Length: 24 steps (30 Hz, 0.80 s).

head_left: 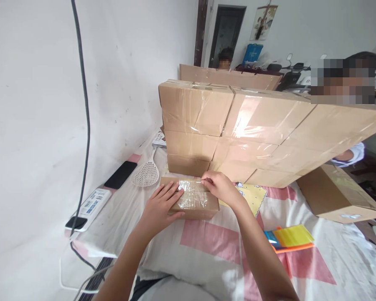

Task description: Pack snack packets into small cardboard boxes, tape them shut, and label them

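A small cardboard box (pixel 196 213) with clear tape (pixel 192 200) along its top lies on the cloth in front of me. Flat on the left part of its top rests my left hand (pixel 163 202), fingers spread. My right hand (pixel 221 187) is closed in a pinch at the far right edge of the box, beside the tape. What its fingertips hold, if anything, is hidden. Just behind the box stands a tall wall of taped cardboard (pixel 250 129). A yellow patterned sheet (pixel 252 196) lies partly under my right forearm.
Left of the box are a white slotted strainer (pixel 147 172), a black phone (pixel 120 174) and a white printed package (pixel 95 205). A yellow and orange packet (pixel 290 237) lies at right, and another cardboard box (pixel 338 192) beyond it. A black cable (pixel 85 96) hangs along the wall. Two people are behind the cardboard.
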Tool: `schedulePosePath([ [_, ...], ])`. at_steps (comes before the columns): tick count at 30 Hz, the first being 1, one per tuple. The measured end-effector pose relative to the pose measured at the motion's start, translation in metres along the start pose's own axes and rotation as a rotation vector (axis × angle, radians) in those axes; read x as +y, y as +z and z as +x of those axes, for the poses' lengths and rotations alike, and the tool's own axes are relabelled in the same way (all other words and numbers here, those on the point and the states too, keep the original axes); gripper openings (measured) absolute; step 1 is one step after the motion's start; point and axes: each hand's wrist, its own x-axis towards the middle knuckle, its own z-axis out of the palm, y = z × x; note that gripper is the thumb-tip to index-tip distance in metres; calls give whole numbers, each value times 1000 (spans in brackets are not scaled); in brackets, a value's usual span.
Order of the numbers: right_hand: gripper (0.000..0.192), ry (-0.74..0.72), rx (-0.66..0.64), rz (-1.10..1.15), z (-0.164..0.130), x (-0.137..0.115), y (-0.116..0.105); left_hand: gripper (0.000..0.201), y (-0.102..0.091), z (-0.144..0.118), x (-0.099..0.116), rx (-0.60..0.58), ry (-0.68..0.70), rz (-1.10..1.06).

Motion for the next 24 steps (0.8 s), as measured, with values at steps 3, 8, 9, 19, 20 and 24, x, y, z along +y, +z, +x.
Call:
schedulePosePath([
  [3,17,-28,5,64,-4,-5,-11,63,0,0,0,-5,3,15],
  [8,19,-74,-37,90,-22,-31,-37,63,-2,2,0,-11,-7,19],
  [9,20,-78,-46,56,-26,-37,-40,63,-2,2,-1,-10,-8,16],
  [19,21,-188,57,-21,-55,-75,-54,62,-2,4,1,19,-13,0],
  [20,19,-194,77,18,-58,-78,-58,62,-2,4,1,19,-12,0],
  [24,20,-121,24,38,-55,-80,-67,61,-2,4,1,19,-10,3],
])
